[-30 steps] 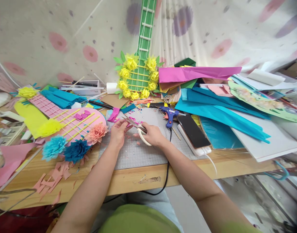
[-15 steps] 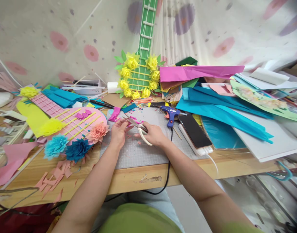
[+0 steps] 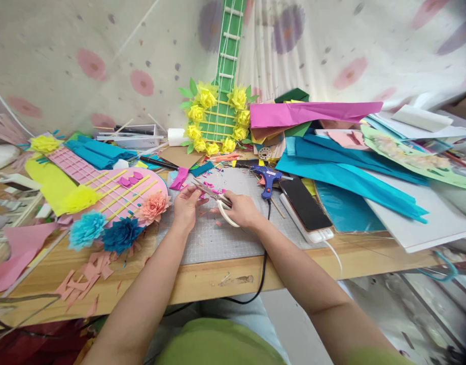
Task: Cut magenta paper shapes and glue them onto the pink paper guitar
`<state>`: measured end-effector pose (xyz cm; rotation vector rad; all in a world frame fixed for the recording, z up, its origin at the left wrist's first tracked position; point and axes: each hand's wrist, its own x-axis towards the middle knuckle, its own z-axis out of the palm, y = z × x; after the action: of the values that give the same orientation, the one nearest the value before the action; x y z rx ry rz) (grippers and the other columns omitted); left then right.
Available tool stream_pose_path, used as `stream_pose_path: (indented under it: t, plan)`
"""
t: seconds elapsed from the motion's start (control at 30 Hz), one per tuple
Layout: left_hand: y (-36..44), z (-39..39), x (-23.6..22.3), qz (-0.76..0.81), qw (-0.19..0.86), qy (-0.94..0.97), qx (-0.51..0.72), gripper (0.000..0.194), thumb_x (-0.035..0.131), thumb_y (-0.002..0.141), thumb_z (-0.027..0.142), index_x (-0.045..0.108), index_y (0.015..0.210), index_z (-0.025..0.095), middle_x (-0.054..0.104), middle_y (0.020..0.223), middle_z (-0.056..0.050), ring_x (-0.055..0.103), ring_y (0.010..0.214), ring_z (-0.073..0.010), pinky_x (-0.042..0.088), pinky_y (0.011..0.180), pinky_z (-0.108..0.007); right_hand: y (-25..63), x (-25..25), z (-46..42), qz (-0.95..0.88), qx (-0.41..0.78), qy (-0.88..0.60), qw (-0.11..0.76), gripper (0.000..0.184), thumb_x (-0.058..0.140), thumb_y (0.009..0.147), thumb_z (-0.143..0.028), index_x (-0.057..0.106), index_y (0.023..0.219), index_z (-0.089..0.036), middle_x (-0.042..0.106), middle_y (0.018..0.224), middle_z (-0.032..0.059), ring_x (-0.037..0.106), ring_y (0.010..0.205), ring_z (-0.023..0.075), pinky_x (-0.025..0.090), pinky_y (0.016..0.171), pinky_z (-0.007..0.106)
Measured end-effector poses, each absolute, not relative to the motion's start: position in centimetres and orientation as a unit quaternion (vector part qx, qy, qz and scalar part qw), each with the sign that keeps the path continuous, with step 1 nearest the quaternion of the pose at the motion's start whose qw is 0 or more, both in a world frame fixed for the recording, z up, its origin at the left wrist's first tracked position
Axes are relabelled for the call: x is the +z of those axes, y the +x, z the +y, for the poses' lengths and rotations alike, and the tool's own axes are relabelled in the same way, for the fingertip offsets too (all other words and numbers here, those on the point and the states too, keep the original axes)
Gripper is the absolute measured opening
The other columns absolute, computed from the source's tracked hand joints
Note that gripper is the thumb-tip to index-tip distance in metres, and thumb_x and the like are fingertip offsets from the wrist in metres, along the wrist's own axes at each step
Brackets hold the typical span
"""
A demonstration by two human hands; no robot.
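My right hand is closed around the white handles of a pair of scissors, whose metal blades point up and left over the grey cutting mat. The blade tips lie at the fingers of my left hand. That hand is pinched closed; what it holds is too small or too hidden to make out. Magenta paper scraps are scattered just beyond the blades. Left of my left hand lies a pink paper guitar with a salmon paper flower on its edge.
A green guitar with yellow flowers leans at the back. Right of the mat are a blue glue gun, a phone and blue crepe paper. Salmon scraps lie near the front edge. A black cord hangs beside my right forearm.
The whole view has shifted slightly. Both hands and the scissors stay in nearly the same place, and nothing has visibly been taken up or let go.
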<state>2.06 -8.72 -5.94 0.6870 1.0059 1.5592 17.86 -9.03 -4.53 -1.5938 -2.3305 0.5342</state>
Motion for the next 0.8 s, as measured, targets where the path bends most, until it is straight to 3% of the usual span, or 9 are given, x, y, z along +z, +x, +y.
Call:
stream_pose_path:
  t: [0.23, 0.43, 0.57, 0.8]
  plan:
    - [2.1, -8.7, -5.6, 0.416, 0.558, 0.284, 0.660, 0.025, 0.075, 0.048, 0.026, 0.062, 0.066, 0.015, 0.061, 0.065, 0.001, 0.057, 0.060, -0.0100, 0.049, 0.054, -0.023, 18.1, -4.9, -8.7, -0.772, 0.242, -0.549, 0.209, 0.040, 0.051, 0.069, -0.059, 0.052, 0.072, -0.019, 0.056, 0.061, -0.0008, 0.048, 0.056, 0.0110, 0.025, 0.052, 0.021]
    - [2.2, -9.0, -5.8, 0.405, 0.567, 0.364, 0.618, 0.016, 0.073, 0.054, 0.026, 0.067, 0.066, 0.017, 0.063, 0.083, -0.003, 0.058, 0.078, -0.0135, 0.049, 0.068, -0.026, 17.4, -5.2, -8.1, -0.516, 0.644, -0.453, 0.337, 0.038, 0.056, 0.067, -0.054, 0.049, 0.071, -0.017, 0.052, 0.053, -0.0032, 0.044, 0.042, 0.0082, 0.033, 0.043, 0.021]
    - [2.2, -9.1, -6.2, 0.391, 0.569, 0.430, 0.582, 0.012, 0.074, 0.054, 0.024, 0.069, 0.063, 0.018, 0.062, 0.089, -0.004, 0.055, 0.091, -0.0166, 0.044, 0.079, -0.029, 17.2, -5.7, -7.6, -0.332, 0.823, -0.322, 0.331, 0.025, 0.061, 0.068, -0.039, 0.052, 0.071, -0.015, 0.060, 0.060, -0.0003, 0.054, 0.051, 0.0096, 0.044, 0.053, 0.024]
    - [1.8, -8.8, -6.8, 0.387, 0.573, 0.484, 0.536, 0.007, 0.071, 0.058, 0.023, 0.070, 0.064, 0.019, 0.060, 0.093, -0.005, 0.053, 0.098, -0.0193, 0.042, 0.080, -0.030, 17.4, -6.2, -7.6, -0.275, 0.884, -0.258, 0.276, 0.008, 0.058, 0.071, -0.020, 0.053, 0.074, -0.013, 0.060, 0.060, -0.0001, 0.055, 0.054, 0.0105, 0.045, 0.055, 0.025]
